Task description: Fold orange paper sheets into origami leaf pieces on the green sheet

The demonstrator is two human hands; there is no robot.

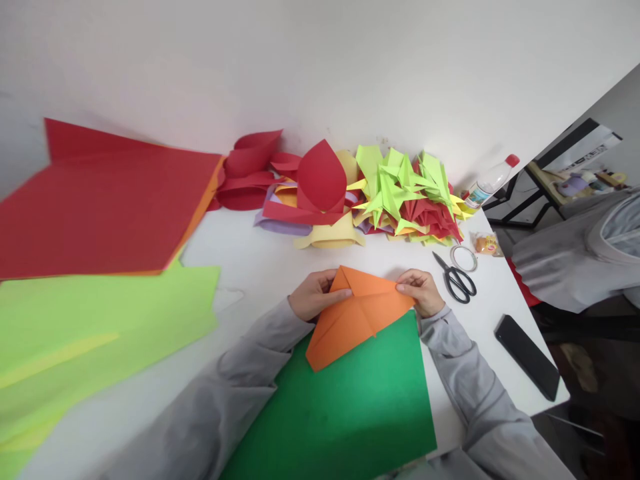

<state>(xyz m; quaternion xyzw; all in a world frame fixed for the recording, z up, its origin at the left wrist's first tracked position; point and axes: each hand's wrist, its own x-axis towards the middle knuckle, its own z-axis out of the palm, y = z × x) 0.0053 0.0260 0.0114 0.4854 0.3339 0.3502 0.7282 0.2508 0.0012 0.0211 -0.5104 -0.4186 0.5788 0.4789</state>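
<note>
A folded piece of orange paper (350, 320) is held up between my two hands, with crease lines across its face. My left hand (319, 293) pinches its upper left edge, thumb on top and fingers behind. At the right corner, my right hand (419, 291) grips the paper between thumb and fingers. Beneath it lies a large green sheet (350, 413), partly covered by the orange paper and my left sleeve. Black-handled scissors (457, 280) rest on the white table (255, 267), to the right of my right hand.
Red sheets (110, 207) and lime green sheets (125, 320) spread over the left side. Along the wall stand folded red paper shapes (323, 180) and a pile of lime green paper stars (397, 187). A roll of tape (464, 259), bottle (493, 181), wrapped snack (486, 245) and phone (527, 357) are at right.
</note>
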